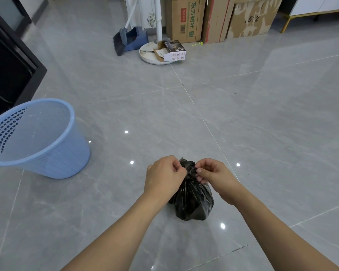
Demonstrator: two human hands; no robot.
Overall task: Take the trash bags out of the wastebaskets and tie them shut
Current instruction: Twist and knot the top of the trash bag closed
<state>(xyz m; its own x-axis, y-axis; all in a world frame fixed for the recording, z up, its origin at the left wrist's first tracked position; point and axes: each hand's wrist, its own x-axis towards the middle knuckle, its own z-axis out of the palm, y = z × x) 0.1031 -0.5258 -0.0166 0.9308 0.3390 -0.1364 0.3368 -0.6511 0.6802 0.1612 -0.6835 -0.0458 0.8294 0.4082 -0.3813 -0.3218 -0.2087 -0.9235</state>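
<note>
A small black trash bag (193, 202) sits on the grey tiled floor in front of me, its neck gathered into a bunch at the top. My left hand (163, 176) pinches the bunched plastic from the left. My right hand (213, 174) pinches it from the right, fingers curled on the same bunch. A light blue perforated wastebasket (37, 141) stands tilted on the floor to the left, about two hand-widths away, with no bag inside it.
A black cabinet (10, 69) stands at the far left behind the wastebasket. At the back are a broom and blue dustpan (125, 39), a white round fan base (155, 55) with a small box (173, 50), and cardboard boxes (186, 18) against the wall.
</note>
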